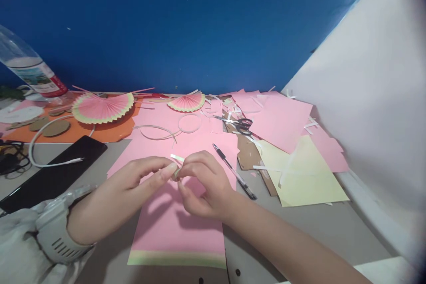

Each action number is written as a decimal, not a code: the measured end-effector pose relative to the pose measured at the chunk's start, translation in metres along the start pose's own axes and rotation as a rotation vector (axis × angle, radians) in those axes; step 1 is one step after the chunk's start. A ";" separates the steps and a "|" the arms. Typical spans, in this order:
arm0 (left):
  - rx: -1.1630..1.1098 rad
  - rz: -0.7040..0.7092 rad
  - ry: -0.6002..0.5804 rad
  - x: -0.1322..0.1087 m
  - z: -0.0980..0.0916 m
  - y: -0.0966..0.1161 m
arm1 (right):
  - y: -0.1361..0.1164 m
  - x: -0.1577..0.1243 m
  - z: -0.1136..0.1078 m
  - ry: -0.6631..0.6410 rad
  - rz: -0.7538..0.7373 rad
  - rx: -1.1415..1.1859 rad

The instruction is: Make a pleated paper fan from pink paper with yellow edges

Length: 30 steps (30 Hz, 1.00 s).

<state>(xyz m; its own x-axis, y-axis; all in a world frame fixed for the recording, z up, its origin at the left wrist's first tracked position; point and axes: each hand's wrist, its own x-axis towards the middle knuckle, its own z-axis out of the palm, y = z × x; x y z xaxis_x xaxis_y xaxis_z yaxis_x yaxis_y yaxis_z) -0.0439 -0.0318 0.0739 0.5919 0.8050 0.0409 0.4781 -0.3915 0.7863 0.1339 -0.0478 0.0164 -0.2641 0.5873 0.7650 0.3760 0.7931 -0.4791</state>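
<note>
Over the middle of the table, my left hand [146, 177] and my right hand [204, 182] meet with their fingertips pinched together. Between them is a narrow pale strip of paper [177, 158], curled where the fingers grip it; part of it is hidden by the fingertips. Both hands hold it just above a pink paper sheet [186, 235] that has a yellow and green band along its near edge. A black-capped pen [233, 169] lies right of my right hand. Two thin paper rings [189, 123] rest on pink paper beyond the hands.
Black scissors [238, 122] lie on cardboard among paper scraps. Pink sheets [282, 115] and a pale yellow sheet [302, 177] cover the right side. Two pleated fans [103, 108] stand at the back. A black phone [53, 171], white cable [31, 146] and plastic bottle [33, 71] are left.
</note>
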 end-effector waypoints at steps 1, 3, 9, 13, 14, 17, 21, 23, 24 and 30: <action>-0.009 -0.002 0.002 -0.002 -0.002 0.000 | -0.002 0.001 -0.002 -0.022 -0.029 -0.016; -0.005 0.002 -0.001 -0.008 -0.006 -0.001 | -0.006 0.005 -0.007 -0.037 -0.048 -0.002; 0.102 0.022 0.107 -0.030 -0.016 -0.012 | -0.015 0.027 -0.023 -0.348 0.468 0.372; 0.088 0.056 0.023 -0.031 -0.018 -0.010 | -0.020 0.038 -0.023 -0.590 0.691 0.464; 0.082 0.060 0.002 -0.031 -0.018 -0.009 | -0.022 0.039 -0.022 -0.599 0.706 0.432; 0.084 0.020 0.007 -0.032 -0.016 -0.010 | -0.026 0.038 -0.023 -0.586 0.733 0.307; 0.108 -0.121 0.050 -0.038 -0.016 -0.029 | -0.028 0.034 -0.035 -0.537 0.810 0.216; 0.240 -0.056 -0.001 -0.041 -0.014 -0.043 | -0.026 0.033 -0.046 -0.518 0.879 0.188; 0.359 0.024 -0.075 -0.043 -0.012 -0.051 | -0.025 0.033 -0.051 -0.535 0.919 0.172; 0.749 0.415 -0.255 -0.067 0.034 -0.075 | -0.023 0.042 -0.070 -0.714 1.073 0.078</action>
<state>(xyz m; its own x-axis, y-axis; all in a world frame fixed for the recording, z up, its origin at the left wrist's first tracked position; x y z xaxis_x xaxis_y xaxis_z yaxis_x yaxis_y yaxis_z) -0.0975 -0.0714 -0.0084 0.8954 0.4446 0.0240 0.4384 -0.8899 0.1261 0.1764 -0.0526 0.0891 -0.2863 0.8694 -0.4026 0.6486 -0.1334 -0.7494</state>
